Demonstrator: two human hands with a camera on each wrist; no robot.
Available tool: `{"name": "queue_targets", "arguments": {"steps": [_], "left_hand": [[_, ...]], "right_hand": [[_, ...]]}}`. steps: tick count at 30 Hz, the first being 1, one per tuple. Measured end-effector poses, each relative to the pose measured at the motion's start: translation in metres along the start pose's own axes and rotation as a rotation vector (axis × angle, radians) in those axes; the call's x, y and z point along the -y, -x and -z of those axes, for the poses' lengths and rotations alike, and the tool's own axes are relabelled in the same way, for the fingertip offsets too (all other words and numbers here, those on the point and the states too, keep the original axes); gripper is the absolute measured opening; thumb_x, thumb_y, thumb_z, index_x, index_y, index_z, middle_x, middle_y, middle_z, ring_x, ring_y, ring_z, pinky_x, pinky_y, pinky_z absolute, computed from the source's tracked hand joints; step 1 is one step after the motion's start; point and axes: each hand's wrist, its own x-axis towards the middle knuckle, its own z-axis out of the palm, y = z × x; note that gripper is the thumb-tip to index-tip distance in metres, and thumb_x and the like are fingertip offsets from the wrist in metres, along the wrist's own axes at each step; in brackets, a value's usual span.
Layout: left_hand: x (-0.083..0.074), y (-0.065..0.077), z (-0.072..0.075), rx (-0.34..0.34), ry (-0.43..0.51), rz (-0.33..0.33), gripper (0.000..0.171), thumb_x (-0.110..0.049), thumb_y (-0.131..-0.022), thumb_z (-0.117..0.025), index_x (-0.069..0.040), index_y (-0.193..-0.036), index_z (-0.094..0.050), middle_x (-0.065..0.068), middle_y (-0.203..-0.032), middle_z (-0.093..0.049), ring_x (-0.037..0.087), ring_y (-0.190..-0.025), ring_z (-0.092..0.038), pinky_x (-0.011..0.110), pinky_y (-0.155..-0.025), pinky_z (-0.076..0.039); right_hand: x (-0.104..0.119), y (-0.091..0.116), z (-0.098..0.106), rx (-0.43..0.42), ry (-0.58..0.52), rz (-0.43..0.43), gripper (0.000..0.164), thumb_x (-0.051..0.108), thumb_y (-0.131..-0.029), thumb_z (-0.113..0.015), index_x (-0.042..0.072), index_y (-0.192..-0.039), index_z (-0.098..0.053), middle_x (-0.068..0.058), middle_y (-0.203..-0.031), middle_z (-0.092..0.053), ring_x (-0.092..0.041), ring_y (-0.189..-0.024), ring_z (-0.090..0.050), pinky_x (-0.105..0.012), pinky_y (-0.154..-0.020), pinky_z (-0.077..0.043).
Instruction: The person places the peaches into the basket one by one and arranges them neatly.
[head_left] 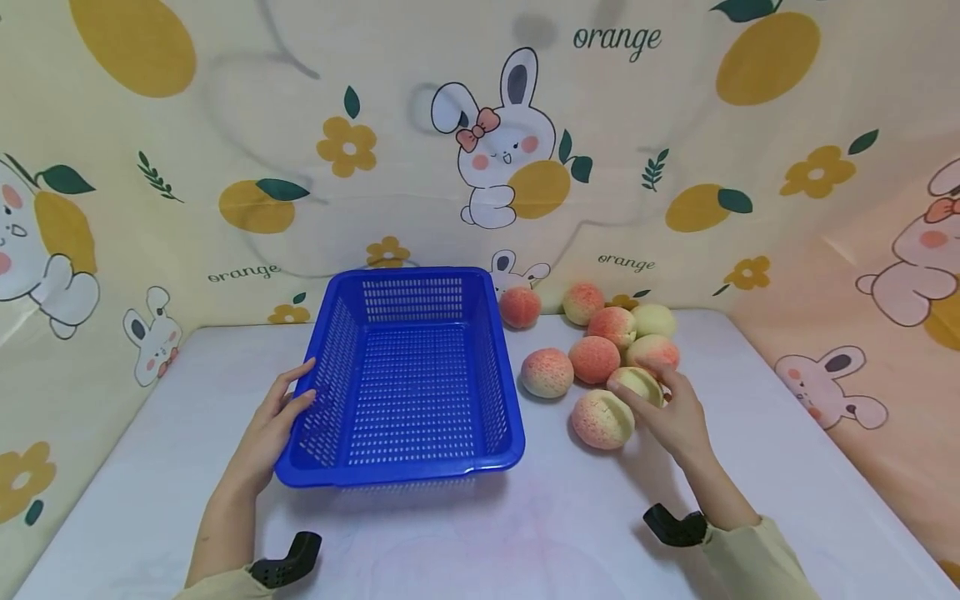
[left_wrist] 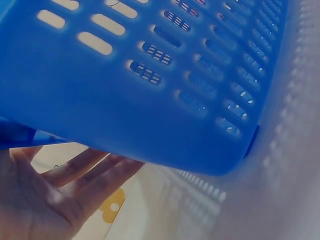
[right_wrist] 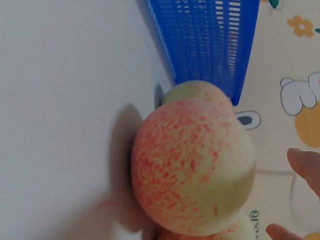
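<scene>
A blue plastic basket point(head_left: 412, 392) with slotted walls stands left of centre in the head view, with nothing inside. My left hand point(head_left: 264, 429) grips its left rim, fingertips over the edge; the left wrist view shows more fingers point(left_wrist: 95, 175) against the rim, partly hidden by the basket wall point(left_wrist: 75, 95). To the right, my right hand point(head_left: 678, 412) reaches over a pale peach point(head_left: 636, 383), thumb and fingers spread to either side of it. A speckled peach point(head_left: 602, 419) lies just in front, filling much of the right wrist view, where two fingertips point(right_wrist: 305, 165) show apart from it.
Several more peaches cluster on the white table point(head_left: 570, 533) behind the right hand, among them a red one point(head_left: 594, 359) and a pale green one point(head_left: 654, 321). One peach point(head_left: 520, 307) lies beside the basket's far right corner. A printed cloth point(head_left: 375, 208) hangs behind.
</scene>
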Motion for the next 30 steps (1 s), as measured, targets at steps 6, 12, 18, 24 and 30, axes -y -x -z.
{"name": "queue_targets", "arguments": {"steps": [6, 12, 18, 24, 30], "left_hand": [[0.001, 0.0, 0.001, -0.005, 0.012, -0.004, 0.057, -0.041, -0.102, -0.038, -0.029, -0.154, -0.017, 0.018, -0.16, -0.012, 0.049, -0.142, -0.015, 0.072, -0.105, -0.017], [0.002, 0.001, 0.001, -0.007, 0.023, 0.019, 0.056, -0.04, -0.102, -0.037, -0.031, -0.154, -0.017, 0.016, -0.161, -0.01, 0.047, -0.143, -0.013, 0.072, -0.106, -0.016], [0.001, 0.003, 0.0, -0.003, 0.037, 0.03, 0.056, -0.039, -0.102, -0.037, -0.032, -0.154, -0.016, 0.016, -0.161, -0.01, 0.047, -0.144, -0.013, 0.072, -0.106, -0.015], [0.001, 0.002, -0.001, 0.002, 0.041, 0.039, 0.056, -0.039, -0.102, -0.038, -0.033, -0.153, -0.016, 0.014, -0.161, -0.009, 0.046, -0.144, -0.01, 0.072, -0.106, -0.013], [0.0, 0.001, -0.001, -0.001, 0.044, 0.04, 0.056, -0.039, -0.102, -0.037, -0.033, -0.153, -0.017, 0.015, -0.161, -0.009, 0.046, -0.144, -0.011, 0.072, -0.107, -0.013]], "right_hand": [[-0.006, -0.002, 0.001, 0.083, -0.035, -0.09, 0.074, 0.049, -0.086, -0.067, 0.004, -0.14, -0.044, -0.022, -0.145, -0.04, -0.038, -0.135, -0.031, -0.062, -0.105, -0.028], [-0.011, -0.005, 0.0, 0.116, -0.074, -0.173, 0.08, 0.047, -0.087, -0.065, 0.004, -0.146, -0.034, -0.024, -0.152, -0.027, -0.043, -0.135, -0.028, -0.055, -0.099, -0.038], [-0.018, -0.005, -0.003, 0.123, -0.085, -0.209, 0.078, 0.045, -0.089, -0.063, 0.007, -0.149, -0.03, -0.025, -0.143, -0.033, -0.032, -0.113, -0.045, -0.024, -0.072, -0.045], [-0.023, -0.008, -0.003, 0.136, -0.129, -0.273, 0.082, 0.044, -0.089, -0.064, 0.006, -0.15, -0.025, -0.03, -0.145, -0.027, -0.03, -0.113, -0.046, -0.023, -0.071, -0.052], [-0.021, -0.011, -0.001, 0.117, -0.176, -0.279, 0.079, 0.037, -0.088, -0.068, 0.003, -0.148, -0.03, -0.032, -0.144, -0.029, -0.023, -0.103, -0.052, -0.024, -0.071, -0.055]]}}
